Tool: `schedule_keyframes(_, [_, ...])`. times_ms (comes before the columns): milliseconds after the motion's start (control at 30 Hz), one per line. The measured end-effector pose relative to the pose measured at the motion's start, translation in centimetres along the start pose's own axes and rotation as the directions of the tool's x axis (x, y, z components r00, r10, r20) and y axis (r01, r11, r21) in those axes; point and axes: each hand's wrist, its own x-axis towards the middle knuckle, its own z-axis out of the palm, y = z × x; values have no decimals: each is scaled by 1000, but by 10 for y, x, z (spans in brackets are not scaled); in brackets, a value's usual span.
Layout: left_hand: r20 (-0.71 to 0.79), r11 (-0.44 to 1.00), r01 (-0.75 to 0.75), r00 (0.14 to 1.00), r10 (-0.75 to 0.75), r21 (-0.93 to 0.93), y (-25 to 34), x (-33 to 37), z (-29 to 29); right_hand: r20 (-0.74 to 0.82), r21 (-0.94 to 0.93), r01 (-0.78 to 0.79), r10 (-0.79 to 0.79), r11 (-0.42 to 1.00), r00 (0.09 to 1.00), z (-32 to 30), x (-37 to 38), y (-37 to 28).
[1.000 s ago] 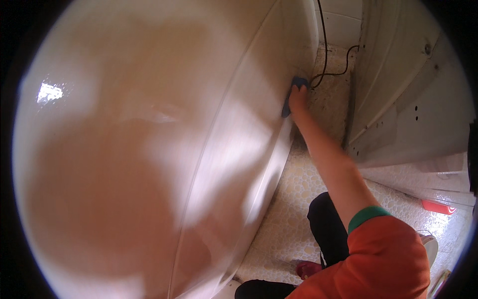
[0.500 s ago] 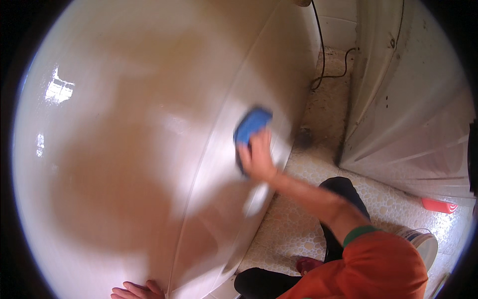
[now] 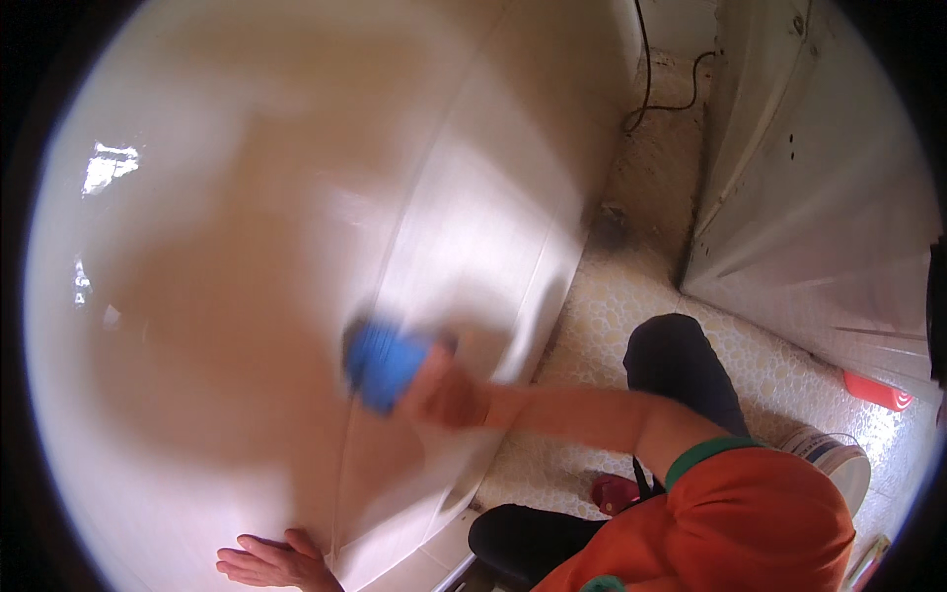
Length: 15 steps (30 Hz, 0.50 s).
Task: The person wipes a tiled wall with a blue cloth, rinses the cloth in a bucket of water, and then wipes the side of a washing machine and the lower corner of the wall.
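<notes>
My right hand [image 3: 446, 390] is closed on a blue cleaning pad [image 3: 383, 363], pressed to the glossy cream tiled wall [image 3: 247, 395] close to a tile joint. Motion smears both hand and pad, so the pad's exact make is hard to tell. Lower down, my left hand [image 3: 276, 564] lies flat against the same wall, fingers stretched and nothing in it. A soft shadow covers much of the tiles, with bright glints at the far left.
At the right stands a stained pale appliance or panel [image 3: 809, 217]. A dark cable [image 3: 646, 99] hangs in the dirty gap beside it. On the pebble-patterned floor [image 3: 592, 340] are a white bucket [image 3: 850, 474] and a red object [image 3: 878, 391]. My bent knees take up the lower middle.
My right hand has swept the blue pad down and to the left along the wall. More of my left hand shows, still on the tiles. The view has shifted slightly.
</notes>
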Motion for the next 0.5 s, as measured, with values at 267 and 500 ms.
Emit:
schedule_keyframes(267, [-15,999,-26,1000,26,39,-12,-4,-2,56,193,-420,417,887,907,-15,-6,37])
schedule_keyframes(500, [-17,999,-16,1000,16,31,-3,-2,3,-428,79,-878,812,471,397,-55,-57,193])
